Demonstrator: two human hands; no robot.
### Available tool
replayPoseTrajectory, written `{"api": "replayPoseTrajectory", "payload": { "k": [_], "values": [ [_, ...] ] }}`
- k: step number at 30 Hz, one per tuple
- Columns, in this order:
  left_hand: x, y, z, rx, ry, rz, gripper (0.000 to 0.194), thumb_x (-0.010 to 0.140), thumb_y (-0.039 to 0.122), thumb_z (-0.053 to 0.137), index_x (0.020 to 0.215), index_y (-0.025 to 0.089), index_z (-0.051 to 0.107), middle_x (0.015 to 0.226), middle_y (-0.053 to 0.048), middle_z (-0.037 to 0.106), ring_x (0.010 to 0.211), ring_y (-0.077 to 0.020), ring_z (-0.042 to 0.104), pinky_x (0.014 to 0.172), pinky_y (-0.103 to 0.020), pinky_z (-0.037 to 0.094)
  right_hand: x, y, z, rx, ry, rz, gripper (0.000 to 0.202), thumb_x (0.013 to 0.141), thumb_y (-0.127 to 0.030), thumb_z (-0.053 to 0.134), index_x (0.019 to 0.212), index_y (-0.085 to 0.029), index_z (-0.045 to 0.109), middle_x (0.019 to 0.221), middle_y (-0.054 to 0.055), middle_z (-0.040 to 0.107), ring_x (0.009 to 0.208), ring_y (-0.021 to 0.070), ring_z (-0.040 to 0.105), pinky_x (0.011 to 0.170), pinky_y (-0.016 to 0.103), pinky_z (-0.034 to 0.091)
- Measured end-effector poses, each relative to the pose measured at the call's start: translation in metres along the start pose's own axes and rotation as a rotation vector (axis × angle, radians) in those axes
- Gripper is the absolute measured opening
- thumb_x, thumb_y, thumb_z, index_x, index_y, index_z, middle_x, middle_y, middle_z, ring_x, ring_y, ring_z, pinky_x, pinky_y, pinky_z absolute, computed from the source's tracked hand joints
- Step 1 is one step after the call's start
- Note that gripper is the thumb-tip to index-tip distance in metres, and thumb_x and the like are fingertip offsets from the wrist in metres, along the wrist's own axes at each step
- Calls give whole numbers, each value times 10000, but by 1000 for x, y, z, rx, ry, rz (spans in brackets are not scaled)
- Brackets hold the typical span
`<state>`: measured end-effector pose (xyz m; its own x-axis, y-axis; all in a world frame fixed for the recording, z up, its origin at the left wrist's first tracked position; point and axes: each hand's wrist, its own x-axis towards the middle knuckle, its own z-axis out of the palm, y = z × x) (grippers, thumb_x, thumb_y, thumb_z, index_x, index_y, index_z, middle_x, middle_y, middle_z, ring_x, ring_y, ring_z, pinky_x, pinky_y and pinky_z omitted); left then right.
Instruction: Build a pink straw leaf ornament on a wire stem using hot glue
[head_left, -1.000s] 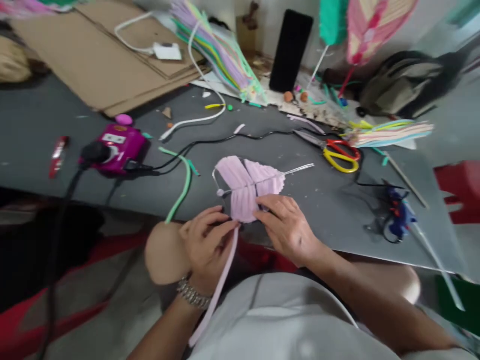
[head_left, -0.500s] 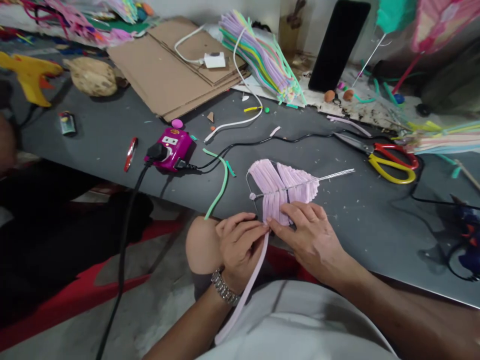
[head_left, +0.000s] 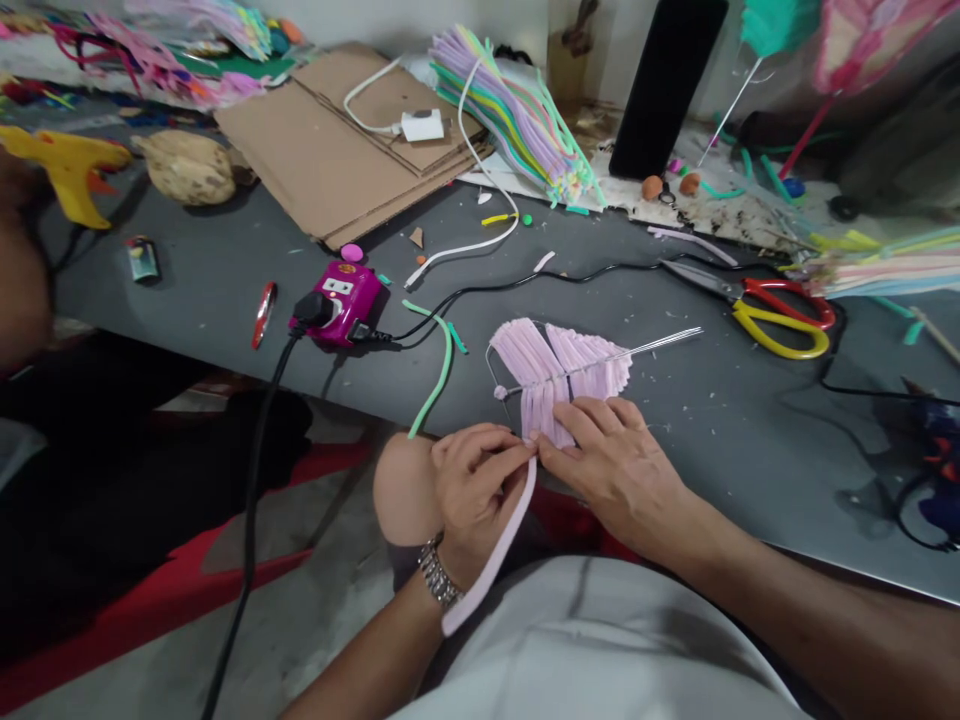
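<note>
A pale pink piece made of pipe cleaners laid side by side (head_left: pixel 536 365) lies at the table's front edge, with a wire frame and a bundle of wire stems (head_left: pixel 667 342) sticking out to the right. My left hand (head_left: pixel 480 495), closed, pinches a loose pink pipe cleaner (head_left: pixel 504 555) at the near edge of that piece; its free end hangs toward my lap. From the right, my right hand (head_left: pixel 619 460) grips the same near edge, thumb by the left fingertips and other fingers bent over the pink rows. The exact pinch point is partly hidden by my fingers.
Scissors (head_left: pixel 780 315) lie to the right and a magenta power socket (head_left: pixel 343 302) to the left, with cords across the table. Farther back are cardboard sheets (head_left: pixel 300 140), a pipe cleaner bundle (head_left: pixel 517 120), a phone (head_left: pixel 667 85) and a yellow glue gun (head_left: pixel 67 170). Someone's arm (head_left: pixel 22 270) shows at left.
The loose pipe cleaner's free end has drawn up and shortened toward my left wrist. Both hands stay at the piece's near edge; the whole view has shifted slightly.
</note>
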<state>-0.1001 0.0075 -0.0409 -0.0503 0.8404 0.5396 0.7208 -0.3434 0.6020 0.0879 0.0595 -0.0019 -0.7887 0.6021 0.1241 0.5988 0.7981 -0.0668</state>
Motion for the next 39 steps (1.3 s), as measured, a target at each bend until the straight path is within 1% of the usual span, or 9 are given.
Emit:
{"api": "replayPoseTrajectory", "payload": {
  "k": [4, 6, 9, 14, 18, 20, 27, 33, 39],
  "values": [
    [12, 0, -4, -13, -52, -28, 105, 927, 187, 675, 915, 233, 769, 957, -56, 708, 965, -213, 657, 853, -387, 516, 0, 0, 2, -2, 41, -12, 265, 985, -199, 544, 1211, -201, 683, 1218, 138, 647, 1073, 294, 497, 911, 441, 346],
    [22, -1, -6, -39, -123, -24, 107, 933, 203, 669, 893, 223, 766, 932, -59, 717, 945, -217, 656, 854, -387, 523, -1, 1, 4, 1, 59, -11, 236, 994, -192, 527, 1162, -196, 694, 1188, 136, 652, 1062, 292, 497, 893, 438, 351],
    [36, -4, -8, -79, -227, -28, 127, 945, 199, 648, 902, 216, 765, 889, -55, 726, 873, -203, 657, 800, -351, 529, -1, 1, 5, 23, 86, -21, 207, 991, -175, 525, 1092, -203, 703, 1143, 127, 652, 1053, 284, 498, 886, 436, 355],
    [56, -7, -7, -79, -369, -42, 187, 908, 95, 612, 873, 191, 769, 872, -54, 711, 847, -198, 651, 771, -326, 498, -1, 1, 6, 19, 97, -29, 231, 957, -137, 552, 1121, -191, 705, 1120, 128, 650, 1112, 295, 485, 941, 449, 343],
    [69, -10, -8, -99, -505, -101, 162, 880, 96, 644, 860, 193, 773, 830, -34, 687, 790, -177, 639, 715, -295, 473, -1, 1, 4, -14, 80, -35, 282, 975, -154, 522, 1200, -175, 692, 1127, 133, 661, 1014, 286, 492, 892, 447, 352],
    [75, -11, -8, -105, -548, -107, 140, 865, 98, 663, 854, 186, 771, 808, -26, 681, 766, -168, 631, 694, -285, 461, 0, 1, 4, -26, 83, -48, 303, 979, -159, 515, 1228, -167, 686, 1141, 139, 668, 1012, 291, 493, 884, 448, 356],
    [85, -15, -3, -127, -578, -107, 138, 814, 67, 678, 814, 177, 761, 764, -16, 688, 732, -157, 619, 677, -276, 453, 0, 0, 1, -55, 85, -80, 276, 979, -149, 529, 1203, -166, 690, 1162, 143, 692, 1063, 296, 514, 929, 465, 360],
    [86, -17, -1, -115, -596, -104, 113, 823, 86, 692, 798, 178, 753, 757, -18, 684, 732, -160, 613, 665, -280, 446, 1, -2, -1, -86, 37, -84, 326, 986, -148, 520, 1289, -165, 639, 1198, 136, 690, 1075, 292, 528, 947, 473, 356],
    [86, -19, 1, -108, -581, -95, 105, 810, 74, 706, 798, 174, 737, 758, -11, 690, 698, -147, 603, 644, -273, 438, 2, -2, -2, -70, 7, -79, 321, 957, -151, 554, 1263, -165, 652, 1219, 151, 672, 1082, 303, 518, 932, 472, 366]
  ]
}}
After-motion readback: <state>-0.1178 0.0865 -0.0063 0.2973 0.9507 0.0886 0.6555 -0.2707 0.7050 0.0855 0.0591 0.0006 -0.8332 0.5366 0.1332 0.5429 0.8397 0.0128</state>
